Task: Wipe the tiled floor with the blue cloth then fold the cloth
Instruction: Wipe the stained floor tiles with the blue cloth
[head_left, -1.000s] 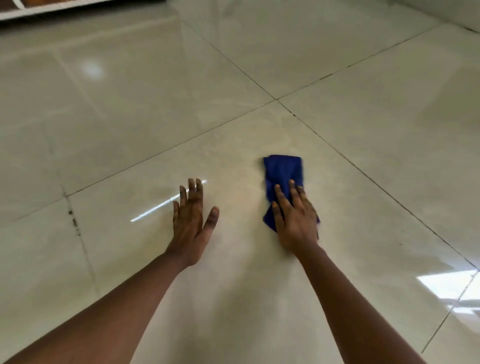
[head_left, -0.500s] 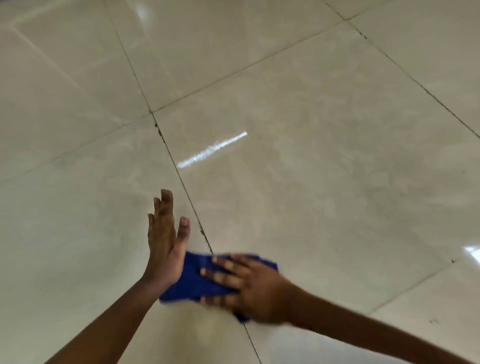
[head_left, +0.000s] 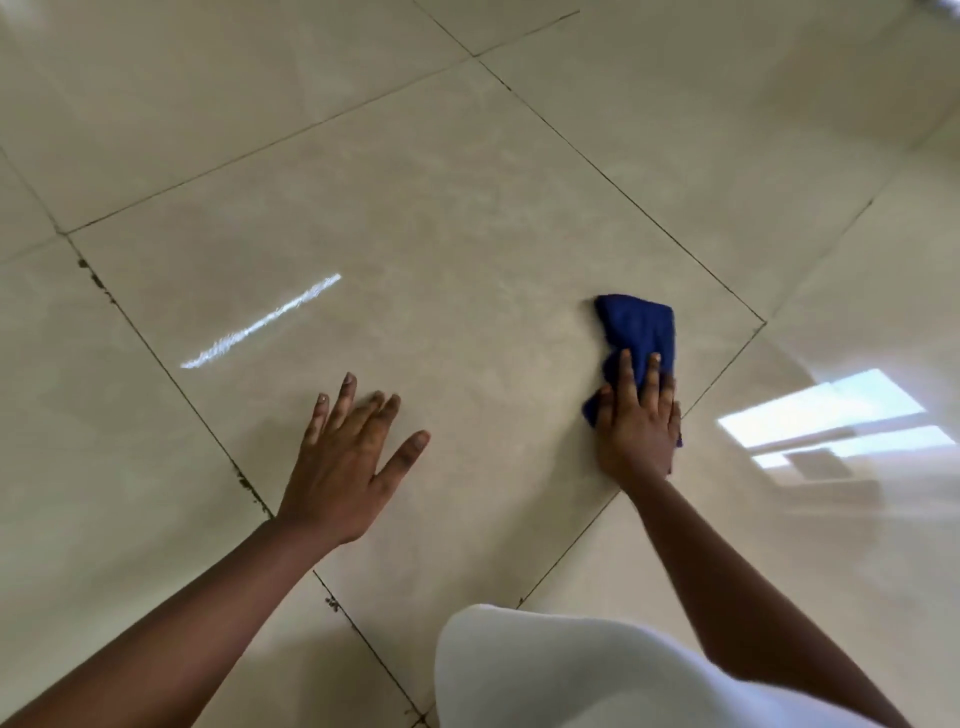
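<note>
The blue cloth (head_left: 638, 327) lies bunched on the glossy beige tiled floor (head_left: 441, 208), near the right corner of one large tile. My right hand (head_left: 636, 431) presses flat on the cloth's near end, fingers pointing away from me, and hides that part of it. My left hand (head_left: 345, 457) rests palm-down on the bare tile to the left, fingers spread, holding nothing. About a hand's length of bare tile separates the two hands.
Dark grout lines (head_left: 171, 374) cross the floor diagonally, with dirt specks along the left one. A bright window reflection (head_left: 831, 415) shines at the right. White fabric of my clothing (head_left: 571, 675) fills the bottom centre.
My right hand has swept the cloth from beside my left hand out to the right, across the tile. The left hand stays flat on the floor. The view has shifted.
</note>
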